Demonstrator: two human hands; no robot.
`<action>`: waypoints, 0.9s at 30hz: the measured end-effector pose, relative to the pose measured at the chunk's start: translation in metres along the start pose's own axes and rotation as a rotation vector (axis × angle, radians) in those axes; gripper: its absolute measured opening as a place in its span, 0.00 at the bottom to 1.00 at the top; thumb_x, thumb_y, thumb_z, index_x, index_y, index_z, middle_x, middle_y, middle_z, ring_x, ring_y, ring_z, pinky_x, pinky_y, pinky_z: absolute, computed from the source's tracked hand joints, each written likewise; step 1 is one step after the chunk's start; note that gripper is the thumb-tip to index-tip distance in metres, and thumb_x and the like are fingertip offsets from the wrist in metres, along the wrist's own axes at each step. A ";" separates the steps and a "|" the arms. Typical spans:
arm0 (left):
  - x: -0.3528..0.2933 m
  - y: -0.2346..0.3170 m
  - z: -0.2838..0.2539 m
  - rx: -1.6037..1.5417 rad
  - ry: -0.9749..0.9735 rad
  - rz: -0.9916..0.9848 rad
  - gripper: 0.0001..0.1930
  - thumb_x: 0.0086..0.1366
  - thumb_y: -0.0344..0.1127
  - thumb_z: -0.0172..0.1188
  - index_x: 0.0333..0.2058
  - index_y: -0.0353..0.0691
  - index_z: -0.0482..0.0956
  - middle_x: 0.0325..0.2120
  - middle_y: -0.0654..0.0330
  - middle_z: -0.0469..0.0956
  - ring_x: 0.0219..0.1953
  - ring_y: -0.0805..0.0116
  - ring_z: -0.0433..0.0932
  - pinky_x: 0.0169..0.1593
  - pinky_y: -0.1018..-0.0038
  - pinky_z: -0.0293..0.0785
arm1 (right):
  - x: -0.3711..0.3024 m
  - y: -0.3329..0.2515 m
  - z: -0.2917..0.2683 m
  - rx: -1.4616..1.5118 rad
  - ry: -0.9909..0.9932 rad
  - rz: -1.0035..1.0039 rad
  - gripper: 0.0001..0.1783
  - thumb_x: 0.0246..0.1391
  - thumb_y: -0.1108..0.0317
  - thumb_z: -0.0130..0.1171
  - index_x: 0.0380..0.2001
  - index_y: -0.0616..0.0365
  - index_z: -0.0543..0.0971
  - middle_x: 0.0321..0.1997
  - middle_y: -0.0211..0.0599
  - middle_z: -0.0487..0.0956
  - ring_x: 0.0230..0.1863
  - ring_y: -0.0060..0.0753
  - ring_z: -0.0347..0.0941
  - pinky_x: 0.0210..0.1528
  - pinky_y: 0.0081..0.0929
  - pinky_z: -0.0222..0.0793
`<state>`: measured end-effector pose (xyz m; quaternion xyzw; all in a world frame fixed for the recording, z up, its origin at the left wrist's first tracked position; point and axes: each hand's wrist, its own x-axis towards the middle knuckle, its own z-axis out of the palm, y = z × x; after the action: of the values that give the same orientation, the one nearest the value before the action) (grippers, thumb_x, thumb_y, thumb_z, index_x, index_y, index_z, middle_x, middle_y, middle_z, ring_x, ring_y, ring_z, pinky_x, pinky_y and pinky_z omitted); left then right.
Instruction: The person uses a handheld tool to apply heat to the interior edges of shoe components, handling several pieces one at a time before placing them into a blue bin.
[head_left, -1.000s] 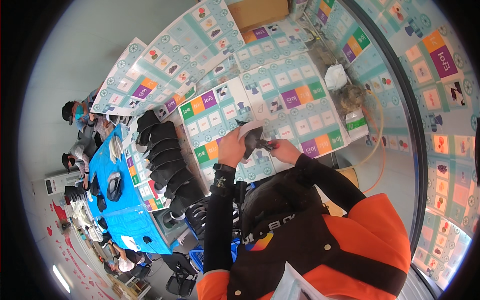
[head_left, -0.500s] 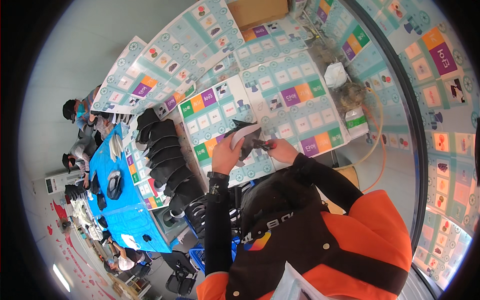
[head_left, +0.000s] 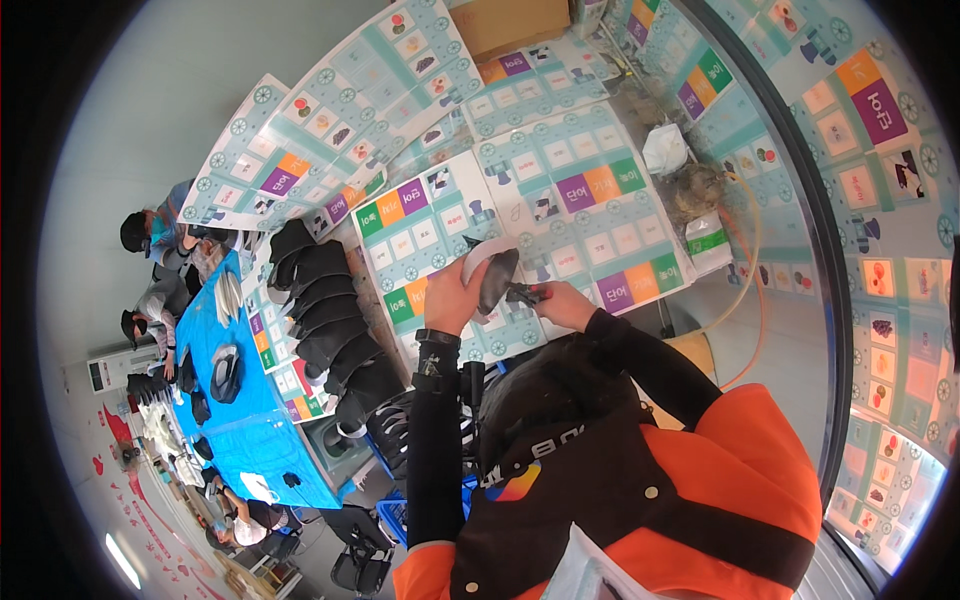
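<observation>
My left hand (head_left: 452,302) is closed on the left side of a black sewn piece (head_left: 498,284) with a pale curved band. It looks like a shoe upper or a cap part, but I cannot tell which. The piece is held above a board covered with printed sheets (head_left: 590,245). Closed around a small dark tool (head_left: 522,293), my right hand (head_left: 567,306) has the tool's tip against or very near the piece's right edge. The tool resembles snips, though its jaws are too small to make out.
Overlapping black pieces (head_left: 325,320) form a row to the left. Beyond them, a blue-covered table (head_left: 250,440) bears black and white pieces, with several people nearby. A white-and-green packet (head_left: 708,243) and a hose (head_left: 757,290) are on the right. A cardboard box (head_left: 510,25) stands at the back.
The black piece has been turned and tilted in my left hand, so its pale band now curls more tightly and less of its pointed far edge shows. My right hand stays beside it with the tool.
</observation>
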<state>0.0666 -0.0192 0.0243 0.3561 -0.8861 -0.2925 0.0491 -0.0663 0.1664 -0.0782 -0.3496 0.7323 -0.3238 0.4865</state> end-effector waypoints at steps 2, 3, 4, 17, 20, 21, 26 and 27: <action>0.006 0.003 0.002 -0.010 -0.005 0.013 0.23 0.69 0.54 0.60 0.49 0.40 0.83 0.35 0.42 0.84 0.39 0.40 0.83 0.43 0.53 0.79 | -0.002 0.001 -0.004 0.022 -0.011 0.003 0.17 0.49 0.67 0.58 0.41 0.64 0.82 0.31 0.53 0.83 0.36 0.54 0.80 0.41 0.40 0.73; 0.009 0.003 0.004 -0.001 -0.013 0.003 0.23 0.69 0.55 0.59 0.47 0.40 0.84 0.34 0.42 0.84 0.39 0.40 0.83 0.42 0.52 0.79 | -0.003 0.001 -0.004 0.045 -0.029 0.003 0.16 0.50 0.67 0.58 0.40 0.64 0.82 0.32 0.54 0.82 0.37 0.57 0.80 0.41 0.43 0.73; 0.013 0.004 0.006 0.009 -0.022 -0.007 0.24 0.69 0.56 0.58 0.46 0.40 0.84 0.34 0.43 0.84 0.38 0.40 0.83 0.42 0.52 0.79 | -0.003 -0.001 -0.002 0.045 -0.025 0.003 0.16 0.50 0.67 0.58 0.40 0.64 0.82 0.32 0.54 0.82 0.37 0.57 0.80 0.41 0.43 0.73; 0.031 0.013 0.013 0.064 -0.040 -0.022 0.25 0.68 0.59 0.57 0.44 0.41 0.85 0.32 0.42 0.84 0.37 0.37 0.82 0.41 0.49 0.79 | -0.009 -0.006 -0.014 -0.147 0.245 -0.042 0.14 0.53 0.66 0.53 0.39 0.61 0.80 0.32 0.58 0.81 0.39 0.66 0.77 0.42 0.57 0.71; 0.029 0.003 0.015 0.072 -0.039 -0.019 0.25 0.68 0.58 0.57 0.44 0.41 0.85 0.32 0.42 0.84 0.37 0.37 0.82 0.42 0.49 0.79 | -0.012 -0.012 -0.011 -0.150 0.249 -0.021 0.14 0.53 0.66 0.53 0.40 0.61 0.80 0.32 0.58 0.82 0.39 0.66 0.77 0.42 0.56 0.71; 0.029 0.003 0.016 0.074 -0.029 -0.013 0.25 0.69 0.58 0.57 0.44 0.41 0.85 0.32 0.42 0.84 0.37 0.37 0.83 0.42 0.49 0.79 | -0.014 -0.013 -0.011 -0.116 0.308 0.036 0.14 0.54 0.66 0.52 0.39 0.61 0.80 0.33 0.58 0.82 0.39 0.66 0.77 0.43 0.56 0.72; 0.026 0.009 0.016 0.062 -0.037 0.002 0.25 0.69 0.58 0.57 0.44 0.40 0.85 0.32 0.42 0.84 0.37 0.38 0.83 0.42 0.50 0.80 | -0.014 0.001 -0.009 -0.164 0.240 -0.030 0.14 0.55 0.66 0.53 0.40 0.61 0.80 0.33 0.59 0.82 0.40 0.67 0.77 0.43 0.56 0.71; 0.025 0.009 0.016 0.079 -0.033 0.008 0.25 0.69 0.58 0.57 0.44 0.40 0.85 0.32 0.42 0.84 0.37 0.38 0.83 0.41 0.50 0.80 | -0.015 0.000 -0.008 -0.185 0.179 -0.060 0.14 0.55 0.66 0.53 0.40 0.61 0.80 0.33 0.59 0.81 0.40 0.67 0.77 0.43 0.57 0.71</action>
<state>0.0384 -0.0227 0.0130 0.3494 -0.8992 -0.2626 0.0216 -0.0700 0.1799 -0.0683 -0.3843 0.7887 -0.2992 0.3752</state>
